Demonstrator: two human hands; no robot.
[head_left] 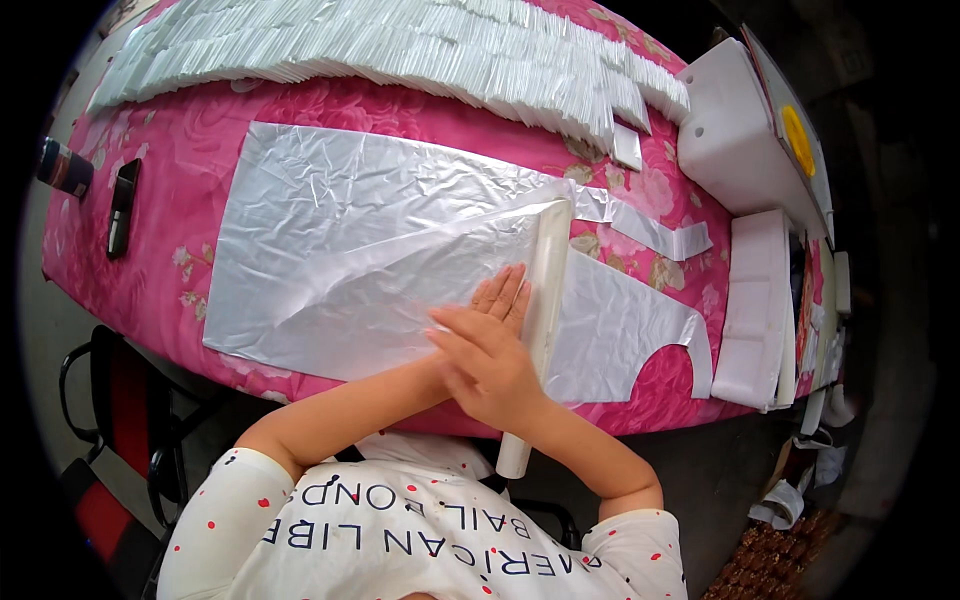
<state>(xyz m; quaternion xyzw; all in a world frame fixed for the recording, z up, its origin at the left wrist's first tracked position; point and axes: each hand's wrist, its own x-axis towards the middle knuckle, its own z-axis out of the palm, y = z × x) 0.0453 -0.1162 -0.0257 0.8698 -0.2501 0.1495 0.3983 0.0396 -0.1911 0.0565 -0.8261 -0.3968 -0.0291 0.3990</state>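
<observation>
A thin, shiny white plastic apron lies spread on the pink flowered tablecloth, with a curved cut-out and straps at its right end. Across it lies a long pale tube, its near end jutting past the table edge. A fold of the film is lifted toward the tube's far end. My left hand rests with fingers stretched out, beside the tube's left side. My right hand crosses over my left wrist, its fingers apart and slightly blurred. Neither hand grips anything that I can see.
Long rows of folded white plastic packets line the table's far side. A dark phone-like object and a dark can sit at the left. White foam boxes stand at the right. Red and black chairs are at lower left.
</observation>
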